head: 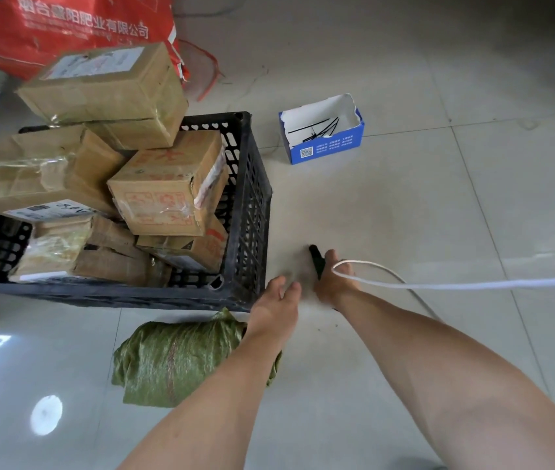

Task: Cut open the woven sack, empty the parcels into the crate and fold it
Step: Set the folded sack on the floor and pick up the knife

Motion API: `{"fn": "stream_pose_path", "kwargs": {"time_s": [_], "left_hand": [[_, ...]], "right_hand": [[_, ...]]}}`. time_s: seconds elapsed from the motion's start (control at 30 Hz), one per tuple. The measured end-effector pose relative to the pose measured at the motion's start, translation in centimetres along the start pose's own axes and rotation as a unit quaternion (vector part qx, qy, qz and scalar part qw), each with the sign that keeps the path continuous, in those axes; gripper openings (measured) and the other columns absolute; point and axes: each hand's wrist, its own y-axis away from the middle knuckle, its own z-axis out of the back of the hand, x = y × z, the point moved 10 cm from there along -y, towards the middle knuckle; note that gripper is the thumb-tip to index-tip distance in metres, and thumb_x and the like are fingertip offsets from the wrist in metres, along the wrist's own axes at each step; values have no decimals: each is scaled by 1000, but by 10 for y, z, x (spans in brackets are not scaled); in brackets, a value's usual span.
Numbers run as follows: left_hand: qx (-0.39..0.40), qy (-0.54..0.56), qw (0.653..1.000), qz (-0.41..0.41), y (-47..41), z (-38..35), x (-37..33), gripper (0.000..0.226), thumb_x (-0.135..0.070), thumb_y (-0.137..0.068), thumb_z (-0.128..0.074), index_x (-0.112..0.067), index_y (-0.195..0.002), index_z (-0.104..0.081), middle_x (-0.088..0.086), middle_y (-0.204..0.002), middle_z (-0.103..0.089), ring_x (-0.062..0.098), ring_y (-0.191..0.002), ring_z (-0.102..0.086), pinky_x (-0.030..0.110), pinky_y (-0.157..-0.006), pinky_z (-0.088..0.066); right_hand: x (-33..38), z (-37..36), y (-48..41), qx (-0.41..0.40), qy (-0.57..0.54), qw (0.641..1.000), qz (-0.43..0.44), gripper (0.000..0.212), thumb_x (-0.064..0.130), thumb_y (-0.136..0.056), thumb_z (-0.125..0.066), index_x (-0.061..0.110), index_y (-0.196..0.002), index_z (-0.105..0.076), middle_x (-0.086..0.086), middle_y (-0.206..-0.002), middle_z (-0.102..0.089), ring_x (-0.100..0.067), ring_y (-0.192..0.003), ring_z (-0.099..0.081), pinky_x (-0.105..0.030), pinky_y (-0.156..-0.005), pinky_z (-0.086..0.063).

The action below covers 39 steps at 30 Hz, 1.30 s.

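Note:
A black plastic crate (pixel 249 205) stands on the tiled floor at the left, heaped with several taped cardboard parcels (pixel 164 191). In front of it lies the green woven sack (pixel 174 354), folded into a small bundle. My left hand (pixel 278 300) hovers just right of the crate's near corner, fingers apart and holding nothing. My right hand (pixel 335 279) is beside it, low over the floor, closed on a black-handled cutting tool (pixel 317 261) whose tip points away from me. A white cord (pixel 456 284) loops over that wrist.
A torn blue and white carton (pixel 323 149) holding black cable ties sits on the floor beyond my hands. A red printed sack (pixel 76 28) with loose red string rests behind the crate. Pale tiles stretch off to the right.

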Motion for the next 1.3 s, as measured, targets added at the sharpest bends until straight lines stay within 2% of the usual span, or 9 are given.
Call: {"fn": "stream_pose_path", "kwargs": {"time_s": [0.1, 0.17, 0.3, 0.5, 0.87, 1.0, 1.1, 1.2, 1.3], "left_hand": [[-3, 22, 1000, -1, 7, 3, -17, 44, -41, -103, -42, -27, -146, -45, 0, -149, -49, 18, -126, -49, 22, -97, -30], [-15, 59, 998, -12, 16, 8, -33, 39, -39, -103, -43, -28, -140, -51, -6, -140, -53, 11, -112, -47, 20, -93, -27], [-37, 88, 995, -39, 49, 26, -74, 38, -35, -103, -45, -28, -139, -53, -12, -124, -54, 8, -110, -47, 21, -94, -30], [-56, 71, 995, -51, 129, 66, -141, 35, -24, -100, -49, -23, -134, -59, 4, -131, -63, 24, -119, -57, 29, -95, -43], [-7, -25, 991, -133, 324, 120, -343, 38, -21, -92, -65, -18, -130, -62, 0, -103, -68, 20, -103, -65, 32, -93, -49], [-16, -43, 987, -152, 391, 147, -415, 38, -21, -91, -66, -20, -129, -62, -4, -96, -66, 16, -91, -62, 29, -85, -47], [-35, -42, 984, -167, 440, 169, -467, 40, -23, -89, -68, -19, -129, -62, -3, -98, -67, 15, -93, -62, 27, -83, -47], [-56, -77, 977, -192, 478, 183, -512, 48, -30, -85, -72, -25, -131, -59, -4, -112, -64, 13, -100, -59, 25, -82, -43], [-94, -87, 970, -206, 511, 203, -552, 51, -34, -83, -73, -25, -130, -58, -3, -115, -61, 14, -98, -55, 25, -79, -41]], "right_hand": [[15, 11, 9, 27, -80, 996, 18, 60, 11, -91, -53, 19, -147, -33, -12, -136, -44, -32, -104, -57, -35, -66, -53], [28, 28, 20, 27, -151, 988, 36, 46, 12, -89, -54, 16, -135, -49, -10, -127, -55, -27, -93, -57, -27, -57, -46], [42, 67, 60, 43, -329, 943, 21, 54, 11, -83, -55, 19, -136, -55, -8, -108, -68, -31, -102, -65, -44, -91, -55], [79, 158, 163, 71, -506, 859, 35, 44, -14, -89, -36, 5, -119, -62, -15, -89, -62, -27, -82, -57, -30, -65, -43], [151, 351, 351, 84, -571, 817, 24, 44, -15, -94, -33, 8, -121, -60, -10, -86, -65, -10, -56, -67, -25, -57, -51], [185, 421, 405, 81, -603, 793, 33, 47, -16, -91, -32, 4, -122, -62, -20, -101, -66, -28, -81, -65, -34, -72, -54], [212, 471, 443, 87, -626, 774, 29, 44, -14, -92, -31, 8, -109, -65, -20, -97, -68, -31, -80, -65, -39, -72, -54], [234, 513, 469, 80, -629, 773, 27, 42, -12, -94, -32, 5, -120, -60, -22, -103, -66, -28, -77, -65, -31, -55, -55], [260, 549, 493, 83, -627, 773, 42, 42, -11, -93, -32, 4, -122, -58, -20, -96, -65, -28, -75, -64, -33, -58, -54]]}}
